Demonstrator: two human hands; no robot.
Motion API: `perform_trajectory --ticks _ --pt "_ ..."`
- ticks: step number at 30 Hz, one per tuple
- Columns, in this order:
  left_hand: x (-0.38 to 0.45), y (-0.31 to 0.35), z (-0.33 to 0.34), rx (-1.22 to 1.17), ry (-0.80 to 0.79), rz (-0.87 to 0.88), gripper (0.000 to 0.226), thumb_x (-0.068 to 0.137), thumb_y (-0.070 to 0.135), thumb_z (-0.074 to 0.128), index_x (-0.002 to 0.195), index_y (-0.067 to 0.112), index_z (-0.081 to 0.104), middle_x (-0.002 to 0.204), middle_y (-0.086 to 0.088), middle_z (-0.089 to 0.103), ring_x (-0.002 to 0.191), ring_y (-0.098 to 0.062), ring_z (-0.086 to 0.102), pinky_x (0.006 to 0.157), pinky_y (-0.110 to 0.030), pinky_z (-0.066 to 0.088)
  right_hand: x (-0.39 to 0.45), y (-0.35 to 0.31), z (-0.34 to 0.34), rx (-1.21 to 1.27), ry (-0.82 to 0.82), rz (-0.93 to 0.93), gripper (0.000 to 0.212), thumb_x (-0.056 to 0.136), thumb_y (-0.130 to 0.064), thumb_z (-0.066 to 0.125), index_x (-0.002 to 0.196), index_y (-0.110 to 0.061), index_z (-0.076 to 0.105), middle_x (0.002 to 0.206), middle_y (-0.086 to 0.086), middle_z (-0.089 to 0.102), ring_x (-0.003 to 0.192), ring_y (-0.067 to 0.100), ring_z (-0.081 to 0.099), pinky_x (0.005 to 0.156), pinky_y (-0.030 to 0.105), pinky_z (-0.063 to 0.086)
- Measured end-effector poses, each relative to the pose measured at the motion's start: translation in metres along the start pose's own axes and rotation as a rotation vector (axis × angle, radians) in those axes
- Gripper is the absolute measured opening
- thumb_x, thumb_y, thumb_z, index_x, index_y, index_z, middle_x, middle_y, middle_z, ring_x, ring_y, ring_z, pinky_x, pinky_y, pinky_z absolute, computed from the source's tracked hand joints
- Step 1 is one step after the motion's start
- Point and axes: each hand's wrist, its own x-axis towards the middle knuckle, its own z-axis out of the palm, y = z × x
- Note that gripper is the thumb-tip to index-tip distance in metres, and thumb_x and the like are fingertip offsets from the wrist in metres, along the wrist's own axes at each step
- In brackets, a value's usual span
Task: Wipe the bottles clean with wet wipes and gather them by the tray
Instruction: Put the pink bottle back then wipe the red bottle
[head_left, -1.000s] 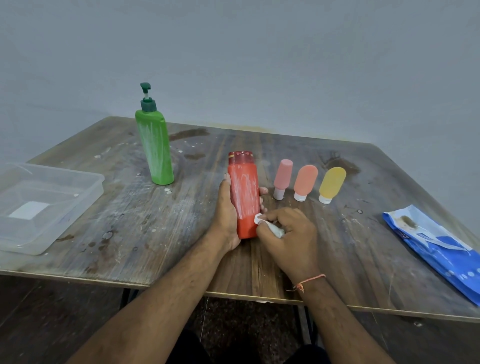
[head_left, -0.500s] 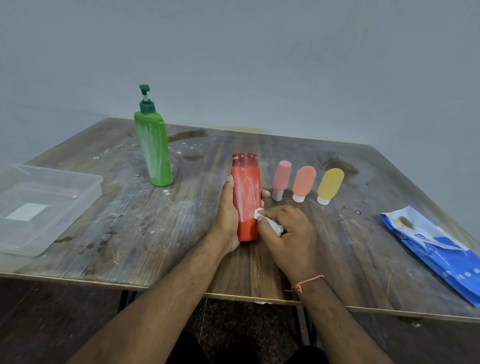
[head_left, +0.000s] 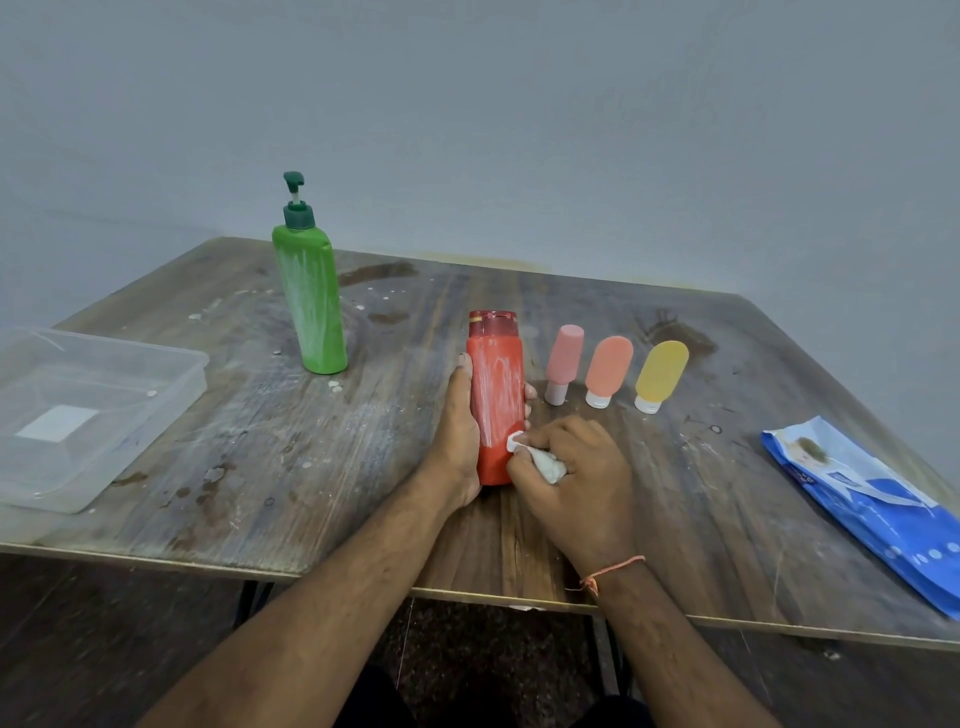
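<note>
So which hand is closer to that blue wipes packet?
Right. The right hand holds a wipe between the red bottle and the packet; the left hand grips the bottle's far side.

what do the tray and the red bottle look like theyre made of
The tray looks like clear, slightly frosted plastic: the table shows through its walls. The red bottle looks like opaque, smooth plastic with a translucent darker red cap; white streaks dull its upper body, so its sheen is hard to judge.

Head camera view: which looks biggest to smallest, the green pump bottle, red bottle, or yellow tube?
1. green pump bottle
2. red bottle, nearer the camera, yet shorter
3. yellow tube, clearly smallest
</note>
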Motion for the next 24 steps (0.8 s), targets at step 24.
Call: perform_trajectory --ticks 24 --pt "-0.0056 0.0035 0.0031 0.093 0.015 -0.032 0.083 0.095 0.08 0.039 0.118 0.004 0.065 0.094 -0.008 0.068 0.082 -0.018 0.065 0.079 -0.032 0.056 0.0 -0.0048 0.0001 -0.051 0.011 -0.101 0.017 0.088 -0.015 0.08 0.103 -0.022 0.085 0.098 -0.008 0.073 0.086 0.018 0.063 0.076 0.033 0.052"
